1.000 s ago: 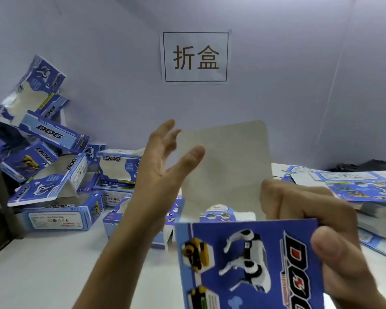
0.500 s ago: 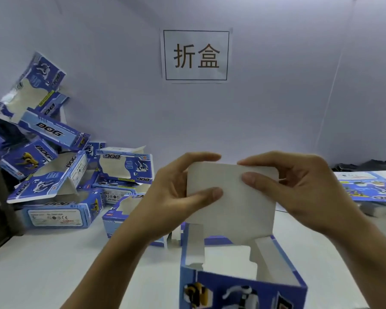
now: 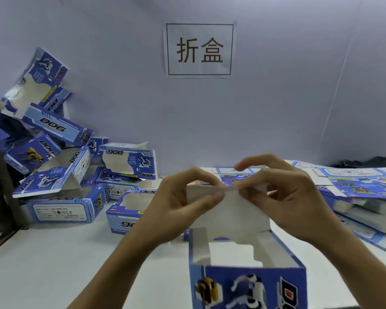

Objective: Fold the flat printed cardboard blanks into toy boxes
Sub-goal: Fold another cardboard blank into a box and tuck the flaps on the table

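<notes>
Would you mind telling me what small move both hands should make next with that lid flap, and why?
Probably fold the lid flap down toward the box opening: the left hand and right hand pinch its creased top edge, and the box stands open below.

White table (image 3: pixel 54 264) against a pale wall. Far left: a heap of folded blue toy boxes (image 3: pixel 60 170), piled against the wall, several tilted. One folded box (image 3: pixel 127 216) sits apart, nearer centre. Right side: a stack of flat printed blanks (image 3: pixel 354 188), overlapping.
</notes>
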